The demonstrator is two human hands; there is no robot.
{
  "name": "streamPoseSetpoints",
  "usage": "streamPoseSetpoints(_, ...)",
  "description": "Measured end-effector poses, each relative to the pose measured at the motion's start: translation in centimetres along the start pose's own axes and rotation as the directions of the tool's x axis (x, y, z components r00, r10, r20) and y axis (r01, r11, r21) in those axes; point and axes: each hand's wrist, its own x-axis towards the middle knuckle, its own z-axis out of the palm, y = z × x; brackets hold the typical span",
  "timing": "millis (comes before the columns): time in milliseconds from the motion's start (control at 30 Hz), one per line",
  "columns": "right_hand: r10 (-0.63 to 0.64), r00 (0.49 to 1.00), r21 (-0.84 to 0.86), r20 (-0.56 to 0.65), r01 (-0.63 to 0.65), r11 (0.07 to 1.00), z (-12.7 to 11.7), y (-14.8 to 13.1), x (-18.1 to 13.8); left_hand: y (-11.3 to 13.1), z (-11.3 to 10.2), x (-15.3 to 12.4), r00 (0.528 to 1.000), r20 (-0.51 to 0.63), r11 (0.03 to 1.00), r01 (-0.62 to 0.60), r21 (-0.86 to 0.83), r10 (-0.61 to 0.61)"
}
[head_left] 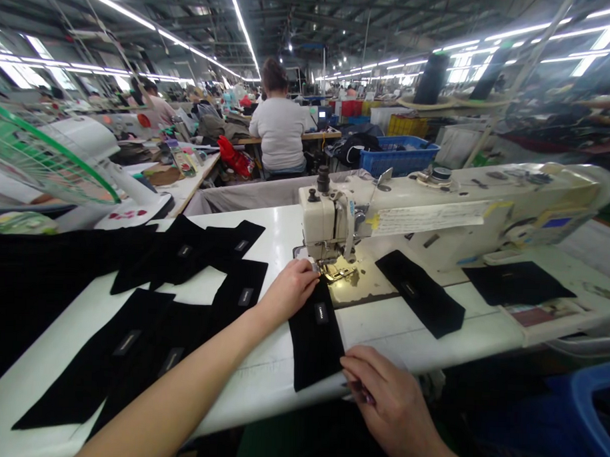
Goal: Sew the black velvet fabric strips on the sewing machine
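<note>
A black fabric piece (317,349) with a small woven label (321,313) lies on the sewing machine bed, its far end by the presser foot (339,275). My left hand (293,288) is closed on its upper left edge, right beside the needle area of the sewing machine (330,216). Lower down, my right hand (387,391) pinches the right edge of the same piece near the table front. Something small with a purple part sits within the right palm, mostly hidden. Two more labelled fabric pieces, one near (423,292) and one farther right (518,282), lie on the right.
Several black labelled pieces (115,355) overlap on the white table (260,373) at left. A fan with a green rim (52,153) stands at back left. A blue basket (591,405) is at lower right. Ahead, a person in a white top (278,131) sits near a blue crate (400,155).
</note>
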Motion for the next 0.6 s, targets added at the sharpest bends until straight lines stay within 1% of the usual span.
streamPoseSetpoints(267,-0.034,0.999,-0.029,0.001,0.034,0.999,-0.03,0.09,0.13,0.27,-0.32,-0.03,0.999,0.039,0.999,-0.026,0.039,0.024)
streamPoseSetpoints(600,0.006,0.997,-0.062,0.079,-0.002,0.998,-0.30,0.07,0.58,0.25,-1.00,0.36,0.995,0.088,0.996,-0.046,0.081,0.039)
